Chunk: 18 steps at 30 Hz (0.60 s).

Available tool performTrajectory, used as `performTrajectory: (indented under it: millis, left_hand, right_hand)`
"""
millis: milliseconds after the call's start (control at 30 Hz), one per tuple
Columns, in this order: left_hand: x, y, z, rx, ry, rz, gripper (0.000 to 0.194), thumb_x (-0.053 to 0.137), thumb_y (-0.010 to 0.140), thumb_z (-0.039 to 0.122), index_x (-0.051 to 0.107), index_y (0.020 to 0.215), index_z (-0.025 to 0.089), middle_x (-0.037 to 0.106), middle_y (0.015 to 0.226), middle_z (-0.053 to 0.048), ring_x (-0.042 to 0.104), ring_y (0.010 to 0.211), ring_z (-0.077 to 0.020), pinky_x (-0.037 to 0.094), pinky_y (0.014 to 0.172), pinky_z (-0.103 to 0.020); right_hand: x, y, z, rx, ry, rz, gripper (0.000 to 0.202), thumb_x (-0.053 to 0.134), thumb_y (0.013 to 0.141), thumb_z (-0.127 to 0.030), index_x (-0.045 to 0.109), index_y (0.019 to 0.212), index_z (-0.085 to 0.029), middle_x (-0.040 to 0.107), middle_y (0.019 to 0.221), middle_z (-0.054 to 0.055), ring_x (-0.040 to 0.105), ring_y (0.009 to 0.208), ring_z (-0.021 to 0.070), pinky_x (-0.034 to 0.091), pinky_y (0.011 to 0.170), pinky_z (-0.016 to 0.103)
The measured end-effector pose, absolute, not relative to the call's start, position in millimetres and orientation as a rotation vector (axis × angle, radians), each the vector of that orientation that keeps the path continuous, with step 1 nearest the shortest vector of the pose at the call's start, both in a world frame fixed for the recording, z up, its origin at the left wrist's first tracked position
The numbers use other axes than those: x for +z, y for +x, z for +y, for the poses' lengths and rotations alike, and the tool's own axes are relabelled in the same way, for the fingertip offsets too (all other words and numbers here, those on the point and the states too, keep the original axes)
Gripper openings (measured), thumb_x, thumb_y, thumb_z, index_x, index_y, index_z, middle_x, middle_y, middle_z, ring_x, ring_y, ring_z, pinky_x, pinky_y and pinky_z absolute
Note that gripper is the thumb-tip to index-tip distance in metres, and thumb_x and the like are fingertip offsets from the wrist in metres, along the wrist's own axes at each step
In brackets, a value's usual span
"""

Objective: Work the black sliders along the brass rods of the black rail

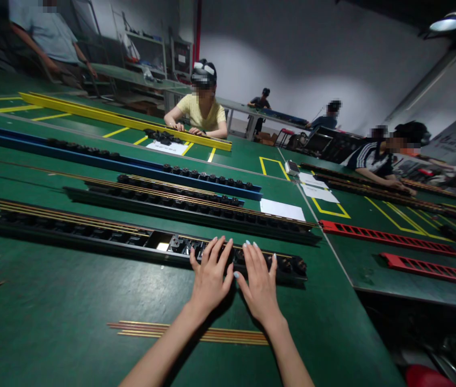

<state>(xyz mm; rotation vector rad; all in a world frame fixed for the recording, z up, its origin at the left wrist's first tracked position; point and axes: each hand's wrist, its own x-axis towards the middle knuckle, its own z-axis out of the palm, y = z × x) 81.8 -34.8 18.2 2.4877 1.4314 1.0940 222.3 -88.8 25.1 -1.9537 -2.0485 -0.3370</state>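
Note:
In the head view a long black channel (102, 243) lies across the near side of the green table, filled with a row of black socket-like blocks (177, 243) and thin brass strips (66, 217). My left hand (210, 277) rests on the blocks towards the channel's right end, fingers spread. Close beside it, my right hand (260, 287) also lies over the channel with its fingers stretched out. Both sets of fingertips touch the row, and the blocks beneath them are partly hidden. Several loose brass rods (151, 330) lie on the table under my forearms.
Beyond stand another black channel (195, 215), a blue channel (131, 164) and a yellow channel (102, 115). Red slotted rails (389, 236) lie to the right. A white paper (282, 209) sits midtable. A person in yellow (203, 113) works opposite; other people are farther back.

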Motion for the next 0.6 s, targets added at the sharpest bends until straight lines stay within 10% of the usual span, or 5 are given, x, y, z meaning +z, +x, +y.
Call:
performTrajectory:
  millis: [600]
  left_hand:
    - [12.9, 80.6, -29.7, 1.143, 2.461, 1.589, 0.05, 0.047, 0.09, 0.041, 0.044, 0.138, 0.025, 0.048, 0.143, -0.006, 0.038, 0.134, -0.0244, -0.006, 0.114, -0.053]
  right_hand:
    - [26.5, 221.7, -88.8, -0.359, -1.946, -2.043, 0.064, 0.029, 0.098, -0.042, 0.0, 0.151, -0.022, 0.031, 0.152, 0.008, 0.026, 0.141, 0.0221, 0.005, 0.114, 0.053]
